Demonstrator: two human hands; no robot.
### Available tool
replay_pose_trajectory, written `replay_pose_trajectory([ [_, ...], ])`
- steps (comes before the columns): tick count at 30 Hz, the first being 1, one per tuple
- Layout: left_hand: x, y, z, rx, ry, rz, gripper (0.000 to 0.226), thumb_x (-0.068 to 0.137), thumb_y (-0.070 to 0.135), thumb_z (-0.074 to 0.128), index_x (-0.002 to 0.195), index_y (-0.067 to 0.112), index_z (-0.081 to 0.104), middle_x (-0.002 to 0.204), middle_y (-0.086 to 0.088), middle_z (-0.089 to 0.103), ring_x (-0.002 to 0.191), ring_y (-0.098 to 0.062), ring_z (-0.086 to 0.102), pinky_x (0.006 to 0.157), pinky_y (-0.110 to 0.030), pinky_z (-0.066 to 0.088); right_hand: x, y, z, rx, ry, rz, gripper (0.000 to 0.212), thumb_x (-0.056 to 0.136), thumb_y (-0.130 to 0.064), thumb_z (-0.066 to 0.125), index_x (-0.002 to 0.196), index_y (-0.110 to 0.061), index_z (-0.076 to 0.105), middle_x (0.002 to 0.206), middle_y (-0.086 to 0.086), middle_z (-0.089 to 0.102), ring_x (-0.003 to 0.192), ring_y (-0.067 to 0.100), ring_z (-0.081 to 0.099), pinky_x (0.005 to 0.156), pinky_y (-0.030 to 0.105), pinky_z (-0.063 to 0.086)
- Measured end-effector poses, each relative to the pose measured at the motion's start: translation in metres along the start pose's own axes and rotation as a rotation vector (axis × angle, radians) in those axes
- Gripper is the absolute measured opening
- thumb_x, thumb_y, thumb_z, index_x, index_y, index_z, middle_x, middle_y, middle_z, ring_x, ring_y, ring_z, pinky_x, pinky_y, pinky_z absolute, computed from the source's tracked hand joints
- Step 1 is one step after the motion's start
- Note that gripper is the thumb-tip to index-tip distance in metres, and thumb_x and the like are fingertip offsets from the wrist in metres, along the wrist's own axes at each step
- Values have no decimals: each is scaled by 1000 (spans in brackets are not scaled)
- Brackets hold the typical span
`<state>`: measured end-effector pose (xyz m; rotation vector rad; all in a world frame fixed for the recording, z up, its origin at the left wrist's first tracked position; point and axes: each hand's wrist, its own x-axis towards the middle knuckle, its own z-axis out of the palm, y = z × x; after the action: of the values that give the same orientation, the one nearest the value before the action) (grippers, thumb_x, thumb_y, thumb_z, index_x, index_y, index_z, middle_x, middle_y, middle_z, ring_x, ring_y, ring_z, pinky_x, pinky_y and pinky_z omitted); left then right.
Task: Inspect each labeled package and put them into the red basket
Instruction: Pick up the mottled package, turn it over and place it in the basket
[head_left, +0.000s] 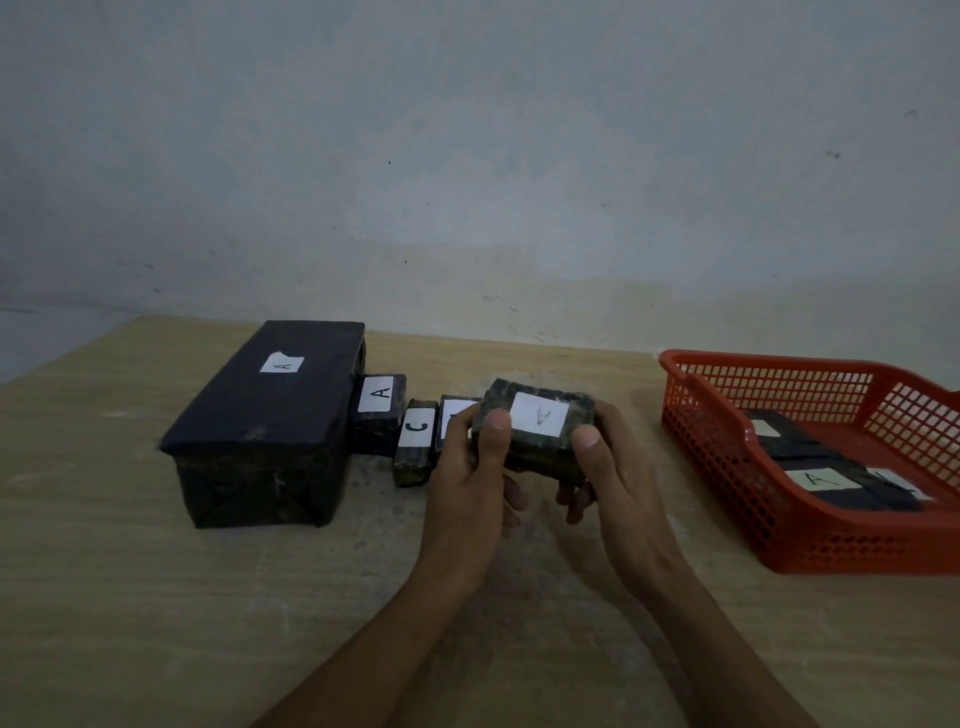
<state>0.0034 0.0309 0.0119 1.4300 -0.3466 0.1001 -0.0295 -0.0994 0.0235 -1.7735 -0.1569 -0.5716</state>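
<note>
A small dark package (540, 428) with a white label, faintly marked with what looks like an A, is held above the table (156, 597) at the centre of the frame, tilted so its label faces the camera. The left hand (470, 478) grips its left end, thumb on top and fingers (514, 493) curled underneath; the right hand (608, 473) grips the right end the same way, thumb by the label's lower right corner. Both hands are closed on the package. Just behind the left hand, a package (457, 415) lies partly hidden, its letter unreadable. To its left lies the C package (414, 441), then an A package (379, 415), touching the big box (265, 421) at the centre left, which also bears an A label on top. At the right edge of the frame sits the red basket (727, 467), well apart from the hands. Inside it lie dark packages (826, 478); one label reads A, the others are partly cut off or hidden. A pale wall (467, 156) fills the upper half of the frame.
</note>
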Motion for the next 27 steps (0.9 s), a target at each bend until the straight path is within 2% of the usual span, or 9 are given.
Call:
replay_pose_trajectory([
  [7, 1, 0, 1, -2, -6, 8, 46, 84, 61, 37, 111, 30, 58, 66, -7, 62, 53, -15, 57, 47, -25, 50, 0, -2, 1, -31, 5, 36, 48, 86, -68, 42, 118, -36, 59, 103, -15, 70, 81, 5, 68, 53, 21, 52],
  [9, 0, -1, 0, -7, 10, 14, 40, 89, 57, 38, 108, 29, 59, 61, -1, 61, 52, -14, 57, 47, -27, 49, 0, -3, 0, -23, 30, 29, 43, 91, -60, 43, 118, -31, 61, 103, -12, 69, 91, -1, 66, 58, 18, 53],
  [11, 1, 0, 0, 10, 31, 12, 33, 93, 51, 40, 108, 29, 59, 59, 5, 61, 51, -13, 58, 48, -28, 50, 0, -4, 0, -36, 45, 12, 45, 92, -59, 43, 117, -28, 63, 105, -16, 67, 94, -3, 65, 61, 17, 54],
  [15, 2, 0, 1, 35, 53, 0, 18, 93, 45, 48, 111, 43, 48, 78, 16, 72, 66, 0, 68, 55, -23, 57, -1, -5, 0, -40, 16, 14, 45, 86, -67, 45, 119, -40, 60, 103, -24, 66, 80, 7, 69, 50, 20, 50],
  [19, 0, 3, 2, 35, 49, 6, 44, 91, 41, 55, 131, 32, 39, 99, -4, 73, 67, -9, 71, 52, -20, 52, 1, -4, -1, -48, -5, 7, 42, 80, -70, 52, 121, -60, 53, 112, -10, 67, 73, 2, 65, 56, 19, 51],
  [21, -1, 3, 3, 9, 61, -3, 49, 88, 42, 57, 131, 30, 37, 106, -3, 72, 78, -11, 73, 55, -20, 53, 1, -3, 0, -47, -36, 17, 43, 79, -71, 53, 121, -67, 49, 116, -12, 65, 75, -1, 65, 58, 18, 52],
  [23, -1, 5, 3, -10, 75, -2, 51, 84, 43, 58, 127, 29, 35, 107, -2, 71, 81, -15, 73, 55, -20, 54, 1, -3, 0, -45, -56, 29, 44, 81, -73, 48, 124, -67, 47, 112, -16, 66, 72, 1, 66, 56, 20, 52],
  [25, 0, 7, 2, -19, 83, -1, 48, 84, 41, 59, 123, 27, 35, 103, -5, 72, 71, -16, 70, 50, -19, 50, 0, -2, 0, -23, -60, 33, 44, 87, -71, 41, 129, -59, 48, 108, -19, 68, 65, 11, 64, 53, 24, 52],
  [27, 1, 7, 2, -30, 84, -1, 39, 89, 36, 60, 119, 26, 36, 101, -8, 72, 63, -12, 67, 47, -19, 48, 1, -2, 0, -3, -62, 39, 47, 91, -69, 34, 130, -52, 51, 105, -12, 70, 60, 18, 62, 52, 27, 52],
])
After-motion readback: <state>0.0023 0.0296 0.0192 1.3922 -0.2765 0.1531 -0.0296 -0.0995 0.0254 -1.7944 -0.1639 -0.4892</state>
